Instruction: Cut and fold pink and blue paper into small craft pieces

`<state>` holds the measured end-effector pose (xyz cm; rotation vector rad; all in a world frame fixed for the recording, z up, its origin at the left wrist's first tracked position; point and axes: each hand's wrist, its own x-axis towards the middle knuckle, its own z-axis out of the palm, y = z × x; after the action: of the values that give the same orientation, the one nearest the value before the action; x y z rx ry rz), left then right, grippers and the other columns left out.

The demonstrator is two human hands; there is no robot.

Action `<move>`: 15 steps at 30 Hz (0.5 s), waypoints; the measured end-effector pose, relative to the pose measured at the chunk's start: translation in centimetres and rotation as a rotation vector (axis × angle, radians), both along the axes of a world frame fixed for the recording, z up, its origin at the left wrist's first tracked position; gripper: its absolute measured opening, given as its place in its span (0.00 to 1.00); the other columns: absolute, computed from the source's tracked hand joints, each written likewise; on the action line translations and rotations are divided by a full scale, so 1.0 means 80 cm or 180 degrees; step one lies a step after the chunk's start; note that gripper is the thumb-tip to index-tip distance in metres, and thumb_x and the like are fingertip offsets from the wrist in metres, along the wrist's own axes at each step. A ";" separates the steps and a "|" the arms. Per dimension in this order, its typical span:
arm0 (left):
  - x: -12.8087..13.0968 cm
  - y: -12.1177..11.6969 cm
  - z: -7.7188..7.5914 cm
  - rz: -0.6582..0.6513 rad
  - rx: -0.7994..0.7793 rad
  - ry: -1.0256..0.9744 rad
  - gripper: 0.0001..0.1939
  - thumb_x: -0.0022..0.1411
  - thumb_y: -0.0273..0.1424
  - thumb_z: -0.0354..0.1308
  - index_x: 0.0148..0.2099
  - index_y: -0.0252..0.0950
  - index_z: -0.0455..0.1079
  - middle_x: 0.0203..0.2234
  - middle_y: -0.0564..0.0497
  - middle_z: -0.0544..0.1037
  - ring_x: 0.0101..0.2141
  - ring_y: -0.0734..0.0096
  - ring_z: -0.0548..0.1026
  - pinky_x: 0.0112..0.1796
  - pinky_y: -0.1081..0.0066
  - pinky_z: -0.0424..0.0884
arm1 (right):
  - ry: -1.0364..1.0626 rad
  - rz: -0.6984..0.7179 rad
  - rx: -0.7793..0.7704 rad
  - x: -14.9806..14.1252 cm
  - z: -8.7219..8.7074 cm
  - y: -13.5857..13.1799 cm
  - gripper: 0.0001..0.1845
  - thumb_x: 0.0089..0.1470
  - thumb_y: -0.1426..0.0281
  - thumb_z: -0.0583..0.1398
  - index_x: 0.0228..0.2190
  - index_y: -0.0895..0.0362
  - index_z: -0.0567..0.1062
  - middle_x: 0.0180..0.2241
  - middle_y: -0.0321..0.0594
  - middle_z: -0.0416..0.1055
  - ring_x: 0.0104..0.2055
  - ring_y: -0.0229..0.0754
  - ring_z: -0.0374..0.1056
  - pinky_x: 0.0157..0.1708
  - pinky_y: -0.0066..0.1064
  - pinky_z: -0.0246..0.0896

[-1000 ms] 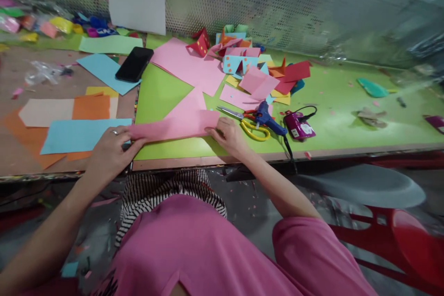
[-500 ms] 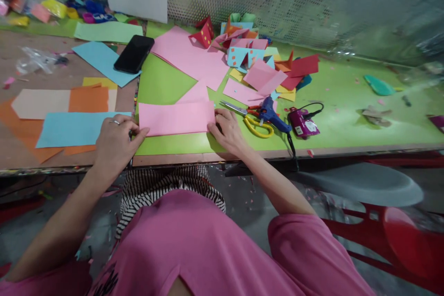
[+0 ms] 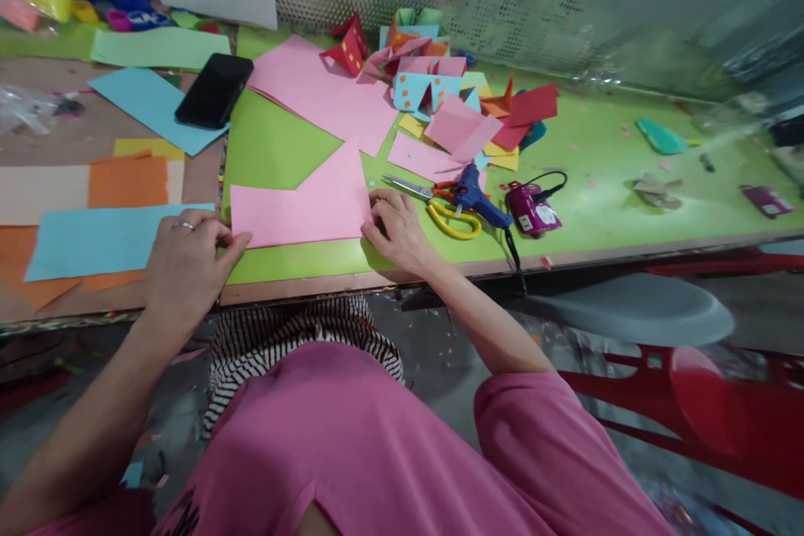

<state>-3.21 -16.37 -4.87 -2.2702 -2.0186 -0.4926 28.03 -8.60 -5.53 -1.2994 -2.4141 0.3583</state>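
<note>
A folded strip of pink paper (image 3: 298, 216) lies flat on the green tabletop, close to the front edge. My left hand (image 3: 188, 255) pinches its lower left corner, thumb on top, and a ring shows on one finger. At the opposite end my right hand (image 3: 397, 228) grips the right edge with curled fingers; their tips are partly hidden. A pink pointed piece (image 3: 342, 163) extends behind the strip. Beneath and beside my left hand is a light blue paper strip (image 3: 106, 239). Scissors with yellow and orange handles (image 3: 456, 220) rest just right of my right hand.
A blue glue gun (image 3: 478, 197) and a purple power block (image 3: 533, 211) lie right of the scissors. Behind are pink sheets (image 3: 327, 88), a pile of folded paper pieces (image 3: 427, 88) and a black phone (image 3: 214, 90). A grey stool seat (image 3: 634, 307) stands by the table's front edge.
The camera view has turned slightly, so the whole scene sits further left. Both hands keep their places at the ends of the pink paper.
</note>
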 end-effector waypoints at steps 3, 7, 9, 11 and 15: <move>0.005 -0.002 0.004 0.0114 -0.0021 0.0104 0.19 0.72 0.40 0.53 0.45 0.27 0.73 0.45 0.31 0.79 0.50 0.43 0.74 0.50 0.48 0.70 | -0.0028 0.0019 0.0031 0.002 0.000 -0.001 0.11 0.63 0.62 0.53 0.39 0.56 0.70 0.54 0.54 0.70 0.58 0.57 0.62 0.59 0.51 0.56; 0.011 -0.002 0.009 -0.0279 0.0059 0.0299 0.21 0.74 0.32 0.48 0.65 0.34 0.65 0.63 0.32 0.68 0.59 0.38 0.69 0.54 0.40 0.66 | -0.0104 -0.0208 0.0418 0.001 0.003 -0.009 0.25 0.63 0.58 0.57 0.55 0.60 0.67 0.58 0.57 0.65 0.59 0.59 0.60 0.58 0.51 0.56; 0.013 0.000 0.014 -0.0699 -0.0084 0.0445 0.23 0.74 0.26 0.45 0.68 0.42 0.63 0.66 0.36 0.65 0.62 0.38 0.66 0.55 0.40 0.66 | -0.0258 -0.0268 0.0746 -0.001 0.005 -0.016 0.26 0.64 0.59 0.57 0.59 0.56 0.66 0.61 0.55 0.63 0.60 0.59 0.59 0.57 0.51 0.55; 0.014 0.004 0.019 -0.1020 -0.0243 0.0520 0.28 0.72 0.21 0.45 0.69 0.46 0.61 0.67 0.39 0.63 0.64 0.39 0.63 0.57 0.40 0.65 | -0.0486 0.0025 0.1029 -0.001 0.006 -0.021 0.21 0.66 0.66 0.57 0.59 0.49 0.69 0.61 0.49 0.65 0.59 0.57 0.58 0.55 0.49 0.53; 0.008 0.012 0.022 -0.1330 -0.0217 0.0658 0.32 0.66 0.16 0.48 0.66 0.48 0.64 0.68 0.44 0.65 0.66 0.41 0.62 0.59 0.40 0.64 | -0.0949 0.1080 0.1130 0.002 0.012 -0.024 0.22 0.66 0.74 0.56 0.58 0.48 0.72 0.52 0.43 0.75 0.52 0.50 0.61 0.51 0.44 0.51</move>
<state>-2.54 -15.40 -3.12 -2.6654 -1.4920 -0.1978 28.19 -10.54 -4.58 -0.8368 -2.7860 -0.1894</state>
